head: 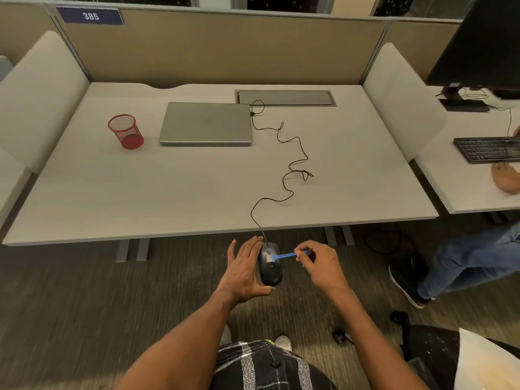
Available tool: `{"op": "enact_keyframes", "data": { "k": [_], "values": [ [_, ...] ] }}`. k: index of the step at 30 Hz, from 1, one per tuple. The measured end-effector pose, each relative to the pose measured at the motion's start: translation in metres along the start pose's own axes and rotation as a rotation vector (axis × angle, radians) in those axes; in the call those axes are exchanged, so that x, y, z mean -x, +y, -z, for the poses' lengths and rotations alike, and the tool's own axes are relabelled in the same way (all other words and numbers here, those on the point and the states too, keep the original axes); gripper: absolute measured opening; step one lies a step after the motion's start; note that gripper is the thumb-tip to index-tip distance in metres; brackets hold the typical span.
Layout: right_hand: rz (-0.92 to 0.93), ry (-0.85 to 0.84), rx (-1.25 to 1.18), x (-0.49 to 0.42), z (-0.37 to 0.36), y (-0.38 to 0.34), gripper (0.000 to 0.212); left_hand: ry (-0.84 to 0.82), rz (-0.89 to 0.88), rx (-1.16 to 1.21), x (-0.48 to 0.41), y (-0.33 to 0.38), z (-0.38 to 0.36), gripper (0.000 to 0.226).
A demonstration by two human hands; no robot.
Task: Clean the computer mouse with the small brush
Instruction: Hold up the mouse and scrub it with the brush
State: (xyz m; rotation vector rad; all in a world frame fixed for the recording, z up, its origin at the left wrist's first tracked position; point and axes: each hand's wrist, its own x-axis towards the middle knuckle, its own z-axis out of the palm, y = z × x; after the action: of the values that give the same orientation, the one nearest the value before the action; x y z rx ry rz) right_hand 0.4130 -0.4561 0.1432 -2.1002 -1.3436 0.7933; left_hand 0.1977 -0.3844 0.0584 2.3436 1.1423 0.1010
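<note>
A black wired computer mouse (271,273) is held in the air in front of the desk's near edge, top side up. My left hand (243,273) cradles it from the left, thumb under its rear end. My right hand (319,261) pinches the blue handle of a small brush (287,256). The brush's white bristles rest on the mouse's front half, near the wheel. The mouse's black cable (284,190) snakes back across the desk to the laptop.
On the pale desk (197,187) lie a shut grey laptop (206,122) and a red mesh pen cup (126,131). A cable hatch (285,97) sits at the back. Another person's leg (461,260) and hand are at the right, by a black keyboard (488,149).
</note>
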Motion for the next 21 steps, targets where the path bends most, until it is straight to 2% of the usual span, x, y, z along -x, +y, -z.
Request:
{"op": "enact_keyframes", "data": {
  "k": [4, 8, 9, 12, 14, 18, 21],
  "values": [
    [0.025, 0.147, 0.089, -0.008, 0.003, -0.007, 0.007, -0.016, -0.018, -0.008, 0.001, 0.001, -0.001, 0.128],
    [0.041, -0.093, 0.113, -0.015, 0.003, -0.020, 0.009, -0.019, -0.029, -0.030, 0.002, 0.000, -0.002, 0.127],
    [0.034, -0.096, 0.125, -0.016, 0.002, -0.021, 0.008, -0.023, -0.029, -0.036, 0.002, 0.000, -0.001, 0.127],
    [0.000, 0.061, 0.117, -0.015, 0.001, -0.025, 0.009, -0.021, -0.031, -0.029, 0.002, 0.000, -0.001, 0.126],
    [-0.010, 0.097, 0.072, -0.015, 0.002, -0.028, 0.007, -0.025, -0.034, -0.035, 0.003, 0.000, -0.001, 0.126],
    [-0.044, -0.101, 0.033, -0.017, 0.001, -0.035, 0.006, -0.031, -0.035, -0.051, 0.002, 0.000, -0.001, 0.126],
    [-0.049, 0.049, 0.097, -0.015, -0.004, -0.036, 0.007, -0.030, -0.041, -0.040, 0.003, 0.000, -0.001, 0.126]
  ]
}}
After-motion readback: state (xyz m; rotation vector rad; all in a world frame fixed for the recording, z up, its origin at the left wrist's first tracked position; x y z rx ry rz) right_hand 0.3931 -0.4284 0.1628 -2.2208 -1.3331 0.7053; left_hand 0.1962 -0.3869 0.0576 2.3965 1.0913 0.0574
